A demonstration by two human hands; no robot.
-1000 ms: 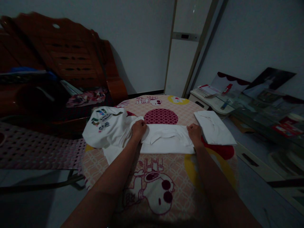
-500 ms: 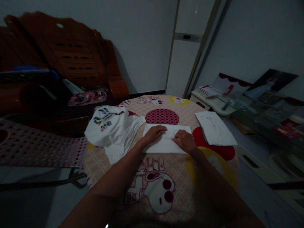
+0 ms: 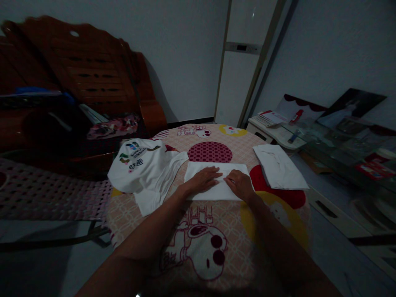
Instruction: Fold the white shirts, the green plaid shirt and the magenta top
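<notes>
Round tablecloth (image 3: 243, 149), cartoon-printed; folded white shirt (image 3: 219, 190), smooth rectangle, under both hands.
Left hand (image 3: 204, 180) flat, fingers extended; right hand (image 3: 240, 184) curled, can't tell if pinching.

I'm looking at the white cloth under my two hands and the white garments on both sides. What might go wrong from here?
The flat left hand and curled right hand could drag the white cloth and rumple it.

The folded garment sits by the table's right edge; a bump might push it off.

The loose printed garment lies near the left arm, which might snag it.
</notes>
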